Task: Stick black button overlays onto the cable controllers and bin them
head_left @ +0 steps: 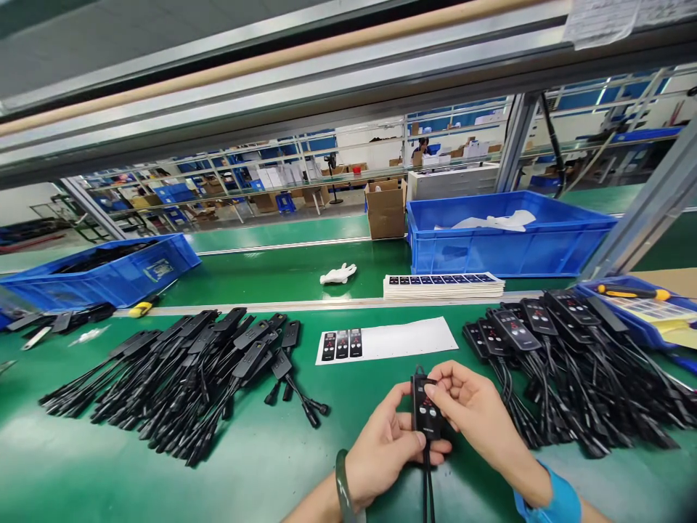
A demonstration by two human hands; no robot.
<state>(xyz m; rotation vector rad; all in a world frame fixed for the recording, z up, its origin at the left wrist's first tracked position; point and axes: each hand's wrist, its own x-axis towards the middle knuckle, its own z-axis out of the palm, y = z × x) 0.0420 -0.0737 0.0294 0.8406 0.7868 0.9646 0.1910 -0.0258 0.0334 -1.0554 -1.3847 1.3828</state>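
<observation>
My left hand (384, 449) is closed around a small black controller (425, 421) whose two cables hang down toward me. A dark label with red marks and pale button spots covers its face. My right hand (473, 407) grips the controller's upper right edge, its thumb pressed on the label. Just beyond lies a white label sheet (403, 340) with three black labels at its left end. To the right is a pile of labelled controllers (515, 330) with cables. On the left lies a pile of similar black controllers (199, 338), showing no such labels.
A stack of label sheets (443, 288) and a white glove (338, 274) lie farther back. Behind are a blue bin (512, 247), a cardboard box (385, 211) and a left blue bin (136, 272). A tray (653, 327) holds a screwdriver (633, 292). A metal beam crosses overhead.
</observation>
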